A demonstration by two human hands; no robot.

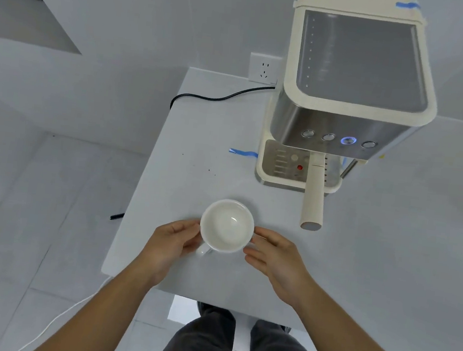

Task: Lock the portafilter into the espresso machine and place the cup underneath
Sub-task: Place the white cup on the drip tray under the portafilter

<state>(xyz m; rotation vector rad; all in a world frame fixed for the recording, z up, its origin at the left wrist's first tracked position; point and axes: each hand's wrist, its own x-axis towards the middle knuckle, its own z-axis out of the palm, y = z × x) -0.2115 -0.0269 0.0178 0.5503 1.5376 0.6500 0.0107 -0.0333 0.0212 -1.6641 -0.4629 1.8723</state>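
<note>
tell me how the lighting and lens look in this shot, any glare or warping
Head view: soft, even light with only faint shadows on the table; a small bright glint sits inside the cup, and the coffee machine shows sheen on its steel front. Head view: wide-angle warping makes the machine lean and the walls splay outward. Both hands, left hand and right hand, look slightly soft.

Quick count, tabletop:
2 hands: left hand (171,243), right hand (275,260), w/ 1 cup (226,225) between; beyond them 1 espresso machine (346,107), 1 portafilter (314,195), 4 buttons.
</note>
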